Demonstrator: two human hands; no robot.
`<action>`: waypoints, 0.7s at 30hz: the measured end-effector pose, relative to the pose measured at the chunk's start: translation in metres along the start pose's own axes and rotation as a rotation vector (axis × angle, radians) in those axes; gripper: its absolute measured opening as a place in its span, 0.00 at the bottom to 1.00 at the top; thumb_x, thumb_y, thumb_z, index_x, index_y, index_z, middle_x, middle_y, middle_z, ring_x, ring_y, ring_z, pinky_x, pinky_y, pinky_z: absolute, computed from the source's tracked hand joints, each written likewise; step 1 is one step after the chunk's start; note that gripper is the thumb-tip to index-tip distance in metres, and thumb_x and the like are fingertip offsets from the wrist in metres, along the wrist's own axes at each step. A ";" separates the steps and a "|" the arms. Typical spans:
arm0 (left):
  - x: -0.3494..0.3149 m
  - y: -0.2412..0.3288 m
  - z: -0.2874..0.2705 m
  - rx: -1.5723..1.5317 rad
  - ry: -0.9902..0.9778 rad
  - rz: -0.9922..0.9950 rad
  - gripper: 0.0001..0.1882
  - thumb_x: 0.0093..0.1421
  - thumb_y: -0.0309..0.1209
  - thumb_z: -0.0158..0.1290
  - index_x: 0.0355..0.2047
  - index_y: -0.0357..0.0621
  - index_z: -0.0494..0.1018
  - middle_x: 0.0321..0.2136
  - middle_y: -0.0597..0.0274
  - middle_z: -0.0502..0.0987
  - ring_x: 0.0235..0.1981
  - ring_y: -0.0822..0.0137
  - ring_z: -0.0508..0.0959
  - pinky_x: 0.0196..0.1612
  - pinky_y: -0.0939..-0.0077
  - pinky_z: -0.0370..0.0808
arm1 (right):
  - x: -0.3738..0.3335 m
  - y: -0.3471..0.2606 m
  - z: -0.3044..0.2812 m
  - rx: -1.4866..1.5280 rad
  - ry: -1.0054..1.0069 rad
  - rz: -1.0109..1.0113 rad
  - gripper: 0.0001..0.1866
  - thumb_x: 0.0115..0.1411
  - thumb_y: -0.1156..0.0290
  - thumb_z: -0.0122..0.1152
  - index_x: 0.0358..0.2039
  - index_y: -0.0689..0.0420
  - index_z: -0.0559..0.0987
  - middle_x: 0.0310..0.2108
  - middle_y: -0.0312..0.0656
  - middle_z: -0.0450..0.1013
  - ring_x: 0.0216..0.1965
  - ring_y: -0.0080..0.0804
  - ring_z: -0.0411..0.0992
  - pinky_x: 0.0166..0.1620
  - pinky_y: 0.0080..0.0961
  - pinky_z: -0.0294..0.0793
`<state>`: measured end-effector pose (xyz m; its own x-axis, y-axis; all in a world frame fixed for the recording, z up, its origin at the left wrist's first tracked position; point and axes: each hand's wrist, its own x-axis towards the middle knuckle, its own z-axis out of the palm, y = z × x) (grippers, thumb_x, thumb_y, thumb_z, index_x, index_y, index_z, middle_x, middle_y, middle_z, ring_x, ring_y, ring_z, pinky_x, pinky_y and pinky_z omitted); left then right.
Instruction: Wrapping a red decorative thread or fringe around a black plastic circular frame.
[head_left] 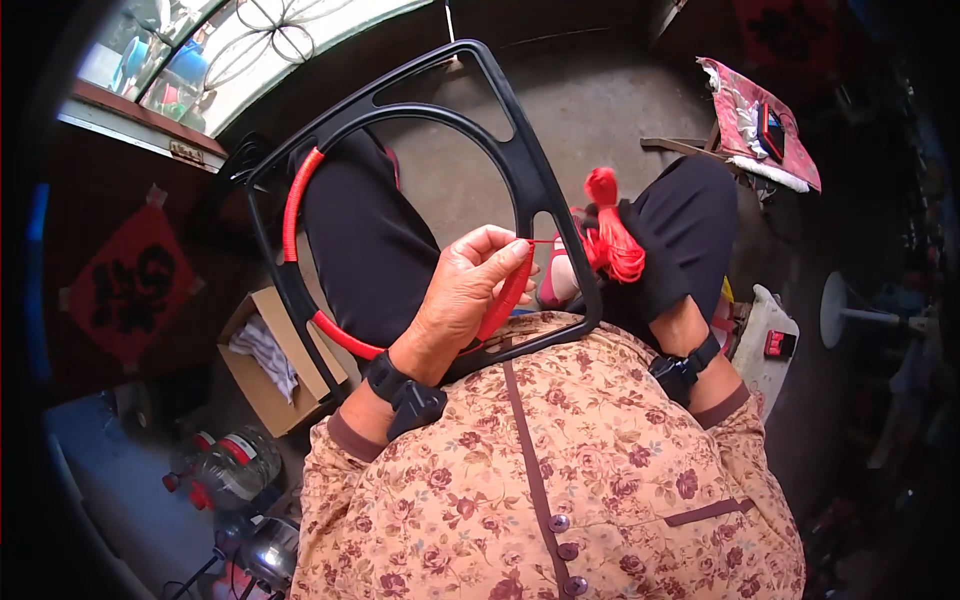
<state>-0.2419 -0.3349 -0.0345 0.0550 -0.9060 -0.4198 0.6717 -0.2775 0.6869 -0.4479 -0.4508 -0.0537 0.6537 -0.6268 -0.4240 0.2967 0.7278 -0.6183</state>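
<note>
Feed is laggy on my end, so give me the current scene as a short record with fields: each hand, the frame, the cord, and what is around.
left hand: pinches a red cord against the ring's lower right arc
right hand: mostly hidden behind the right knee; only the wrist with a black wrist strap shows
frame: black plastic frame with a round ring inside, resting on the lap
wrapping: red wrapping covers the ring's left and lower arcs; the top arc is bare
cord: red cord bundle by the right knee
surroundings: cardboard box on the floor at left
</note>
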 end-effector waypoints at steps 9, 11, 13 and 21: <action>-0.001 0.001 -0.002 -0.071 -0.035 -0.016 0.09 0.64 0.34 0.54 0.36 0.41 0.72 0.27 0.61 0.78 0.24 0.73 0.80 0.27 0.80 0.81 | -0.020 -0.045 -0.061 -0.656 0.241 -0.769 0.21 0.72 0.66 0.39 0.61 0.62 0.64 0.56 0.43 0.67 0.53 0.29 0.69 0.58 0.24 0.68; -0.002 0.002 -0.002 -0.050 -0.039 -0.029 0.09 0.64 0.35 0.54 0.36 0.42 0.71 0.26 0.58 0.78 0.24 0.70 0.80 0.26 0.78 0.81 | -0.021 -0.060 -0.072 -0.351 0.083 -0.712 0.21 0.71 0.64 0.42 0.60 0.62 0.65 0.53 0.43 0.69 0.51 0.29 0.70 0.56 0.24 0.69; -0.003 0.004 -0.002 -0.038 -0.030 -0.034 0.08 0.64 0.34 0.54 0.36 0.43 0.71 0.26 0.57 0.78 0.24 0.68 0.80 0.26 0.77 0.81 | -0.024 -0.077 -0.078 0.007 0.034 -0.584 0.21 0.70 0.64 0.43 0.59 0.62 0.66 0.52 0.42 0.70 0.50 0.28 0.70 0.56 0.24 0.69; -0.005 0.008 -0.002 -0.060 0.004 0.010 0.07 0.63 0.31 0.55 0.37 0.41 0.72 0.27 0.56 0.79 0.24 0.68 0.81 0.26 0.78 0.81 | -0.042 -0.124 -0.049 -0.594 0.427 -0.619 0.19 0.65 0.65 0.53 0.52 0.62 0.72 0.45 0.41 0.75 0.43 0.28 0.73 0.50 0.25 0.72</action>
<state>-0.2353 -0.3318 -0.0282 0.0645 -0.9073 -0.4155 0.7141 -0.2489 0.6543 -0.5460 -0.5283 0.0083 0.1556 -0.9869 -0.0421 0.0262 0.0467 -0.9986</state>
